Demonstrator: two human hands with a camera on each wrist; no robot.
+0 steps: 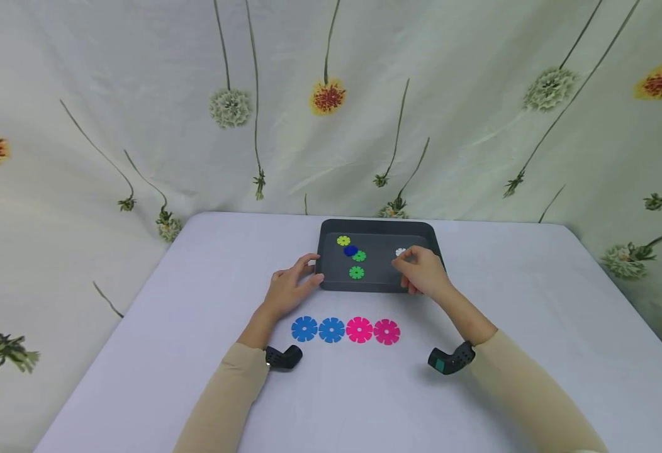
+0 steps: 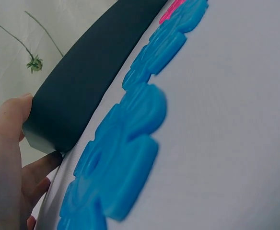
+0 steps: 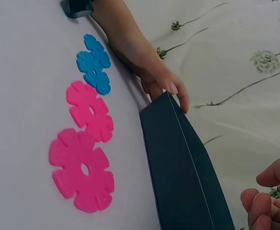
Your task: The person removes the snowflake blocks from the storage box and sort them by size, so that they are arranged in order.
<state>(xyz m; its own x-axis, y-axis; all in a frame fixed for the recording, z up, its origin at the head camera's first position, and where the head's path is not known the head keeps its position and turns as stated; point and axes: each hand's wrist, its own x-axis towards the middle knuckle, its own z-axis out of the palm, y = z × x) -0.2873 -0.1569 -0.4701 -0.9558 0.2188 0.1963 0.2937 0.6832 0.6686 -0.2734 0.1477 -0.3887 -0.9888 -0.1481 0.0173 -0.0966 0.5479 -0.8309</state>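
Observation:
A dark shallow tray (image 1: 376, 287) lies toward the far side of the table. My left hand (image 1: 291, 287) holds its near-left corner, the thumb on the front rim and fingers around the side. Inside the tray lie a yellow notched disc (image 1: 343, 240), a dark blue disc (image 1: 350, 251) overlapping a green disc (image 1: 360, 257), another green disc (image 1: 356, 272) and a white disc (image 1: 400, 251). Above the tray's right part hovers my right hand (image 1: 421, 270), fingers bent, close to the white disc. The right wrist view shows a gap between thumb and fingers and nothing held.
In front of the tray, a row of flower-like notched discs lies on the white table: two blue, the left one (image 1: 304, 329) and its neighbour (image 1: 331, 329), then two pink, one (image 1: 359, 329) beside the other (image 1: 386, 331). A flower-print cloth (image 1: 365, 113) hangs behind.

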